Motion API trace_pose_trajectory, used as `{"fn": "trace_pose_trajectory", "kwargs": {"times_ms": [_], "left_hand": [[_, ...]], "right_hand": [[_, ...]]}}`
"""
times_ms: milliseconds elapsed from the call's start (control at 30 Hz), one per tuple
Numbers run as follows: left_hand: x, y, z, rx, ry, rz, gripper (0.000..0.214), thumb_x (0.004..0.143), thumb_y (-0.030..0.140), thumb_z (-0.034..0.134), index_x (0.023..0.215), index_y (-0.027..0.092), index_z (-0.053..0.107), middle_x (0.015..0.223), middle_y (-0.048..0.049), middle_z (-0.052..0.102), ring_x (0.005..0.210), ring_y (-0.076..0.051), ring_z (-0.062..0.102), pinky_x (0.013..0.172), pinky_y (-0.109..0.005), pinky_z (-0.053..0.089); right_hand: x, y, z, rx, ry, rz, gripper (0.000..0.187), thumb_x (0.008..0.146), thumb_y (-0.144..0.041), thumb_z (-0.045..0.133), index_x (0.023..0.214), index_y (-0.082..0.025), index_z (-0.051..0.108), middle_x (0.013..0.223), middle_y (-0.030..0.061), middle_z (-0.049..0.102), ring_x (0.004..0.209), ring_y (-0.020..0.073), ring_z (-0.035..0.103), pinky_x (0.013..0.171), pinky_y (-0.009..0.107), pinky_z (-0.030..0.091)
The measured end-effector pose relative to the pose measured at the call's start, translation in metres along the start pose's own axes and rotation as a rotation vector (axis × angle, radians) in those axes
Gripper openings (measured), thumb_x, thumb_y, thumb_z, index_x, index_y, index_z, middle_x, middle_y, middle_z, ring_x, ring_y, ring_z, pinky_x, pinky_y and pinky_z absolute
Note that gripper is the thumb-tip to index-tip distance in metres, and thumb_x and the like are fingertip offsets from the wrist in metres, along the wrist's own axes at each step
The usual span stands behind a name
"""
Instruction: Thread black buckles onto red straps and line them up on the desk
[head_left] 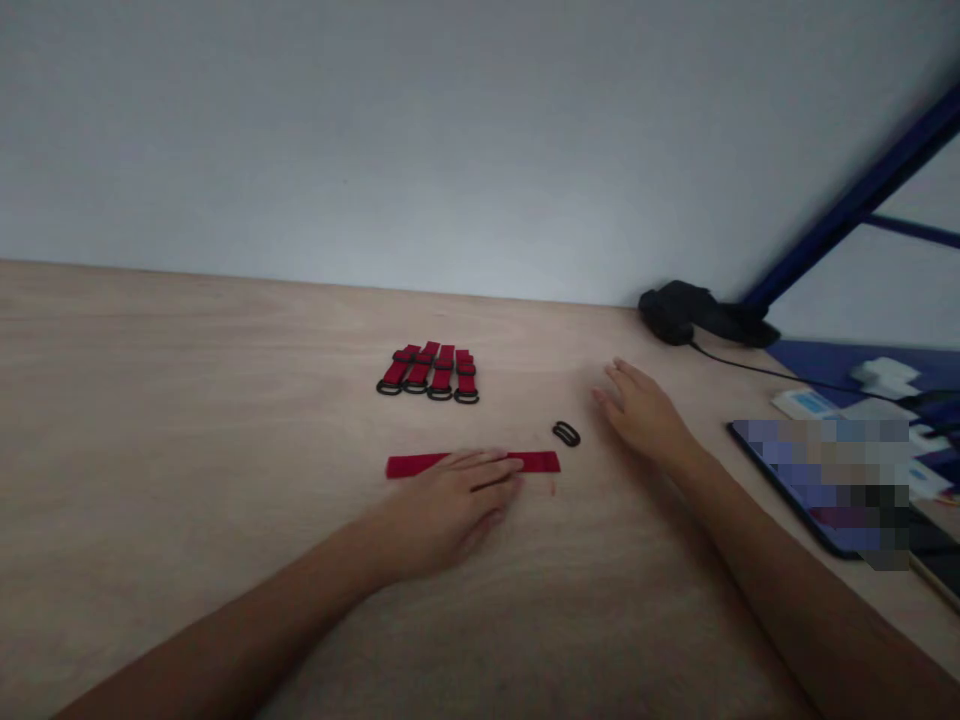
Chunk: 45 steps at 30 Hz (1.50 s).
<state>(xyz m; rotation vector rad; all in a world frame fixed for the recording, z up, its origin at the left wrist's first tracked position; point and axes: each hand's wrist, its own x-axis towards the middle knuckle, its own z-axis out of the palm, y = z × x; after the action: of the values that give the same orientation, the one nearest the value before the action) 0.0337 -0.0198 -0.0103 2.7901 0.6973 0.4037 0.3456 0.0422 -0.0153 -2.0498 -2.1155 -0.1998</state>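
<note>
A flat red strap (541,462) lies crosswise on the wooden table. My left hand (457,505) rests over its middle with the fingers stretched out, and both strap ends show. Just beyond the strap's right end is a loose black slide buckle (566,433). To the right of that buckle my right hand (645,415) is held with fingers apart and nothing in them; whether it touches the table I cannot tell. Farther back, several short red straps with black buckles (444,372) lie side by side, their black loops toward me.
Against the wall at the back right sits a black object (705,312) with a cable (787,375) running right. A dark-edged tablet-like device (795,500), partly blurred out, lies at the right. Behind it are white items (885,380) and a blue frame bar (862,205).
</note>
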Motion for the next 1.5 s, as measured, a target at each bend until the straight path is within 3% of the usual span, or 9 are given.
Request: {"fn": "trace_pose_trajectory", "kwargs": {"times_ms": [133, 233, 367, 667, 900, 1000, 1100, 1267, 1500], "left_hand": [[0.0, 0.001, -0.003, -0.009, 0.091, -0.091, 0.028, 0.096, 0.025, 0.043, 0.115, 0.017, 0.062, 0.129, -0.0121, 0.055, 0.118, -0.024, 0.052, 0.1, -0.039, 0.046], [0.002, 0.002, -0.008, 0.026, 0.132, -0.232, 0.026, 0.094, 0.024, 0.045, 0.107, 0.015, 0.066, 0.107, -0.012, 0.058, 0.099, -0.024, 0.055, 0.085, -0.039, 0.05], [0.001, -0.005, -0.01, 0.015, 0.119, -0.346, 0.026, 0.093, 0.024, 0.046, 0.106, 0.015, 0.066, 0.102, -0.0111, 0.055, 0.094, -0.023, 0.054, 0.081, -0.038, 0.05], [-0.001, -0.012, -0.014, -0.18, 0.137, -0.287, 0.021, 0.092, 0.02, 0.049, 0.104, 0.017, 0.066, 0.1, -0.008, 0.057, 0.093, -0.02, 0.054, 0.084, -0.034, 0.048], [-0.001, -0.011, -0.017, -0.194, 0.164, -0.214, 0.023, 0.093, 0.02, 0.047, 0.107, 0.016, 0.065, 0.101, -0.0087, 0.057, 0.094, -0.02, 0.055, 0.083, -0.033, 0.048], [0.0, -0.009, -0.019, -0.229, 0.171, -0.197, 0.023, 0.093, 0.019, 0.047, 0.11, 0.016, 0.064, 0.101, -0.0084, 0.059, 0.093, -0.019, 0.056, 0.083, -0.032, 0.049], [0.001, -0.005, -0.018, -0.284, 0.198, -0.188, 0.029, 0.093, 0.021, 0.049, 0.121, 0.019, 0.058, 0.106, -0.0084, 0.059, 0.095, -0.018, 0.058, 0.084, -0.031, 0.051], [0.003, -0.004, -0.013, -0.272, 0.221, -0.188, 0.047, 0.091, 0.027, 0.057, 0.136, 0.019, 0.045, 0.117, -0.0107, 0.056, 0.106, -0.019, 0.057, 0.091, -0.033, 0.051], [0.002, -0.001, -0.012, -0.228, 0.216, -0.091, 0.042, 0.092, 0.021, 0.054, 0.133, 0.02, 0.047, 0.118, -0.0095, 0.06, 0.108, -0.019, 0.057, 0.092, -0.032, 0.051]], "right_hand": [[0.008, 0.015, 0.007, 0.014, -0.074, 0.003, 0.04, 0.096, -0.033, 0.035, 0.121, -0.012, 0.059, 0.139, 0.0187, 0.051, 0.127, 0.0344, 0.047, 0.102, 0.059, 0.035], [0.008, 0.017, -0.001, 0.047, -0.069, -0.017, 0.032, 0.093, -0.028, 0.039, 0.098, -0.015, 0.068, 0.116, 0.0141, 0.067, 0.107, 0.0278, 0.062, 0.096, 0.044, 0.044], [0.009, 0.018, -0.008, 0.103, -0.054, 0.022, 0.014, 0.083, -0.025, 0.055, 0.082, -0.017, 0.066, 0.099, 0.0104, 0.069, 0.094, 0.0233, 0.064, 0.085, 0.032, 0.047], [0.008, 0.019, -0.009, 0.233, -0.087, 0.165, 0.027, 0.07, -0.017, 0.064, 0.097, -0.015, 0.063, 0.087, 0.0066, 0.071, 0.077, 0.02, 0.066, 0.068, 0.028, 0.049], [0.004, 0.016, -0.021, 0.308, -0.124, 0.184, 0.016, 0.071, -0.019, 0.064, 0.085, -0.016, 0.069, 0.077, 0.0054, 0.072, 0.07, 0.0196, 0.067, 0.065, 0.028, 0.049], [-0.002, 0.003, -0.031, 0.375, -0.074, 0.186, 0.02, 0.074, -0.028, 0.065, 0.091, -0.017, 0.069, 0.081, 0.0058, 0.073, 0.074, 0.02, 0.067, 0.069, 0.03, 0.05], [-0.015, -0.029, -0.04, 0.771, -0.076, 0.145, 0.027, 0.075, -0.035, 0.067, 0.094, -0.017, 0.069, 0.082, 0.0057, 0.073, 0.07, 0.018, 0.066, 0.068, 0.031, 0.051], [-0.043, -0.091, -0.038, 1.34, -0.46, 0.085, 0.03, 0.07, -0.039, 0.074, 0.088, -0.017, 0.066, 0.069, 0.0012, 0.071, 0.059, 0.0142, 0.064, 0.057, 0.026, 0.051], [-0.054, -0.111, -0.026, 1.431, -0.567, 0.009, 0.026, 0.073, -0.038, 0.074, 0.086, -0.016, 0.068, 0.074, 0.0023, 0.072, 0.064, 0.0147, 0.067, 0.065, 0.028, 0.055]]}}
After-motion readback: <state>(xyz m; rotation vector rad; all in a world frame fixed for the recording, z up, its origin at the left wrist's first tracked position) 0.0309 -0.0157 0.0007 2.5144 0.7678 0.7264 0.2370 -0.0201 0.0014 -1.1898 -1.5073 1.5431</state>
